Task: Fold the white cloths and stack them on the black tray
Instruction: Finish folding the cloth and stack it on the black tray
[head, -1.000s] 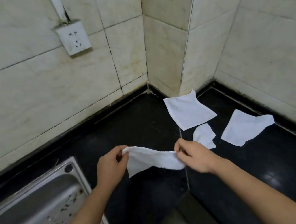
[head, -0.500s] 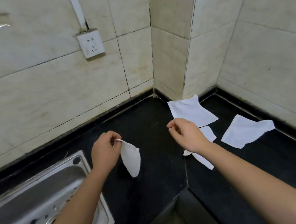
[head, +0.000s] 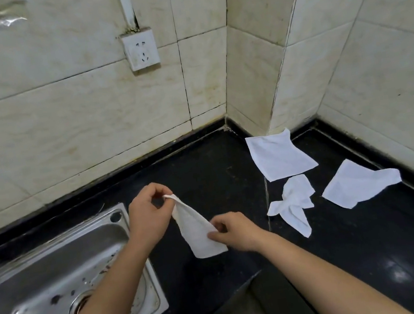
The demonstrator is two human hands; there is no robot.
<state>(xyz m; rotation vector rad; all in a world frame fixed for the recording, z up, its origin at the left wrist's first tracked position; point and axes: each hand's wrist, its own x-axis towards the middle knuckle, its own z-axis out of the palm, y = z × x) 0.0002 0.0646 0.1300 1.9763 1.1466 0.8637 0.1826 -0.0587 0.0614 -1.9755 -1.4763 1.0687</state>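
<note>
Evidently early: at centre frame my left hand (head: 150, 213) and right hand (head: 236, 231) each held a pinching grip on one white cloth (head: 196, 231). Three other cloths (head: 281, 156) lay loose on the table (head: 201, 163) at right, and I judged none stacked.

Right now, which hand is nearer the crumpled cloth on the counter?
Right. The right hand sits just left of the crumpled cloth; the left hand is farther left, by the sink, both pinching the held cloth.

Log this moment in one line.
left hand pinches held cloth top corner | right hand pinches its lower edge | three loose cloths on counter
</note>
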